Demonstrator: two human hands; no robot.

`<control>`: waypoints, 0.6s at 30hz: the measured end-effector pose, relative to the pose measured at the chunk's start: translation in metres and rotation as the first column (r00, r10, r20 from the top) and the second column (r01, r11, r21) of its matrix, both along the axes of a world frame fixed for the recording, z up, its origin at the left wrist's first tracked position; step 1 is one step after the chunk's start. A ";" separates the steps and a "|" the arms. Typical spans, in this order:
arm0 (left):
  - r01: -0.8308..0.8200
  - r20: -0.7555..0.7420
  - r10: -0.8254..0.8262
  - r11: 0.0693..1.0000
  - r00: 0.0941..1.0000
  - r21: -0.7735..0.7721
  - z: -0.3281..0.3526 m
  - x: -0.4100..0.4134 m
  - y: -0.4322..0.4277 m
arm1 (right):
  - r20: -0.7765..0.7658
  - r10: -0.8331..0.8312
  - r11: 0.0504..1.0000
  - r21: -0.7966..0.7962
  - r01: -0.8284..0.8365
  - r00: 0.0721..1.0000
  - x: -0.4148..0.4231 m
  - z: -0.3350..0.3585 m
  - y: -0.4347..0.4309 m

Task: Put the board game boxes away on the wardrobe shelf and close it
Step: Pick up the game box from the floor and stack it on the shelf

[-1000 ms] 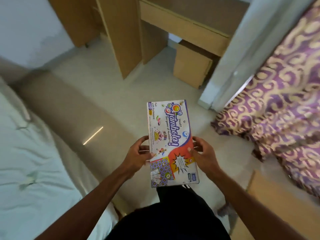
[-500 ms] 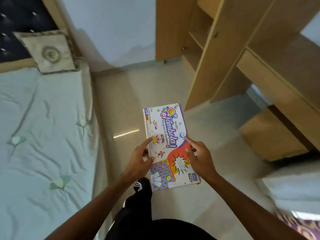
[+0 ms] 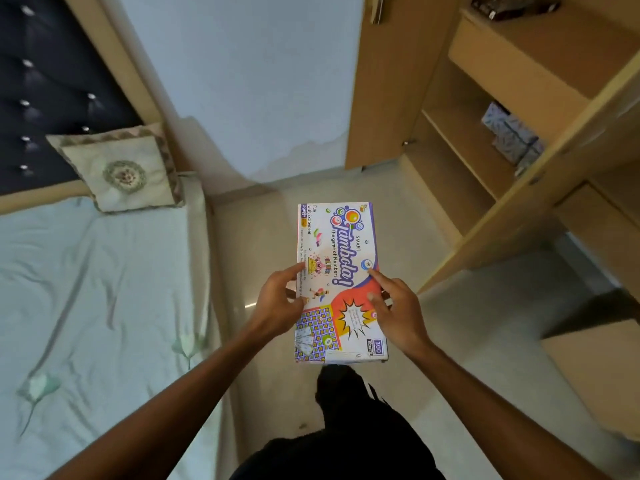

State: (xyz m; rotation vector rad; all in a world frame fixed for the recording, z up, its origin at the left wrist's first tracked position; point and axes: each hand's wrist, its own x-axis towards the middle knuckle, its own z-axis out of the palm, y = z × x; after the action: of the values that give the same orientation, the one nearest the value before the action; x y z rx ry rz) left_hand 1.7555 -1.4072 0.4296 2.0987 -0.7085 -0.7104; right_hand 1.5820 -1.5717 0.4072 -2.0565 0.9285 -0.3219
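Note:
A flat white board game box (image 3: 337, 258) with a colourful "Tambola" print is held level above the floor in front of me. My left hand (image 3: 278, 303) grips its left edge, thumb on top. My right hand (image 3: 394, 306) grips the right edge, with its fingers lying on the lid. The open wooden wardrobe (image 3: 485, 109) stands at the upper right with its shelves showing. A blue patterned box (image 3: 510, 136) sits on a middle shelf and a dark object (image 3: 505, 6) lies on the top one.
A bed (image 3: 86, 289) with a pale green sheet and a cushion (image 3: 121, 168) fills the left side. The open wardrobe door (image 3: 377, 81) stands against the back wall. A desk edge (image 3: 599, 216) and low wooden unit (image 3: 595, 372) are at the right. Beige floor lies between.
The view has swung left, from the desk and purple curtain to the bed and the open wardrobe. Both hands have kept hold of the box throughout.

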 end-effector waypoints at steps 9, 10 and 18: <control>-0.039 -0.050 0.039 0.999 0.998 0.004 0.003 0.171 -0.164 | 0.047 0.032 0.999 -0.025 -0.031 0.998 0.175 -0.006 -0.164; -0.049 -0.051 0.048 0.999 0.998 -0.004 0.007 0.187 -0.179 | 0.049 0.037 0.999 -0.034 -0.035 0.998 0.192 -0.003 -0.181; 0.018 -0.118 -0.023 0.999 0.993 -0.043 0.021 0.302 -0.337 | 0.077 -0.093 0.993 -0.068 0.098 0.993 0.294 0.009 -0.318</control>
State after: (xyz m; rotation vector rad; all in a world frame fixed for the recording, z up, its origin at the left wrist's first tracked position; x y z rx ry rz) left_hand 2.0579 -1.7440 0.4502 1.9961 -0.6738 -0.8175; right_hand 1.8764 -1.8898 0.4166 -2.0545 0.9843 -0.4860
